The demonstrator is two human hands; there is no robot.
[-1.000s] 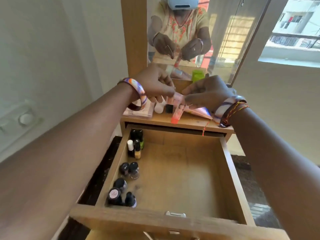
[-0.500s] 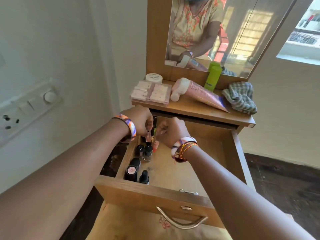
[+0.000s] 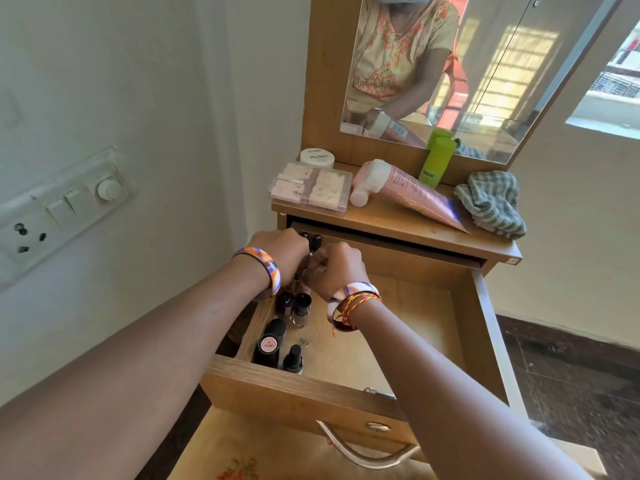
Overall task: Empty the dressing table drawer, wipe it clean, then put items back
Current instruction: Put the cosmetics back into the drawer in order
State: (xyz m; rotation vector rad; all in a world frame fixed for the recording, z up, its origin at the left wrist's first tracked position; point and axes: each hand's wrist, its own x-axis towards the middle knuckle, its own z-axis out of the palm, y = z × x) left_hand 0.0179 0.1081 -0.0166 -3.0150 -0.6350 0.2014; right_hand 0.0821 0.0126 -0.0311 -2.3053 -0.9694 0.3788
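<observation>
The wooden drawer (image 3: 304,382) is pulled out, and its right side shows bare wood. Several dark nail polish bottles (image 3: 299,306) stand along its left wall, one with a pink cap label (image 3: 268,346). My left hand (image 3: 280,254) and my right hand (image 3: 337,268) meet at the drawer's back left corner with fingers curled. Each pinches a slim cosmetic tube (image 3: 302,277), mostly hidden between the hands. Two black caps (image 3: 314,241) show just behind my fingers.
On the dressing table top sit a white jar (image 3: 317,157), a clear box of nail tips (image 3: 311,187), a pink tube (image 3: 412,188), a green bottle (image 3: 437,161) and a checked cloth (image 3: 491,202). The mirror (image 3: 485,64) rises behind. A switch panel (image 3: 62,206) is on the left wall.
My hands came down from the table top into the drawer's back left corner, carrying the slim tubes. The view dropped lower, and since half a second ago the hands have barely shifted.
</observation>
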